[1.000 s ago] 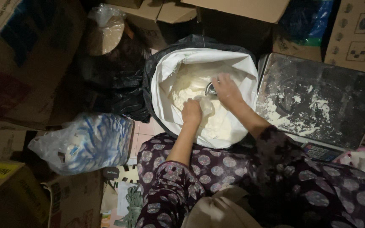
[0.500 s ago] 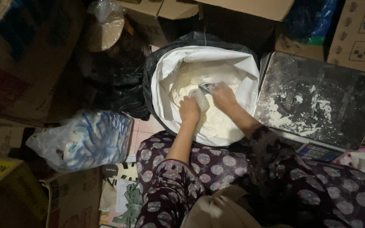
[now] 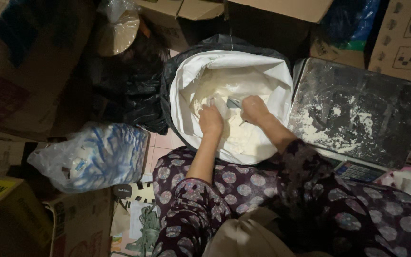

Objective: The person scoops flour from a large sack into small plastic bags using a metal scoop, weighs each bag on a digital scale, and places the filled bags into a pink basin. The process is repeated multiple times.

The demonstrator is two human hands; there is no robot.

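Observation:
A large white sack of white flour stands open in front of me, its rim rolled down over a black liner. Both my hands are inside it. My left hand grips the mouth of a small clear plastic bag. My right hand holds a metal scoop just above that bag. The scoop's bowl is mostly hidden between my hands. My lap in dark spotted fabric fills the lower middle.
A flour-dusted metal scale platform lies to the right, its keypad near my knee. A clear bag of blue-and-white packets lies at the left. Cardboard boxes and a black plastic bag crowd the surroundings.
My right hand has brought the scoop from deeper in the sack back toward the small bag in my left hand. The left hand has barely shifted.

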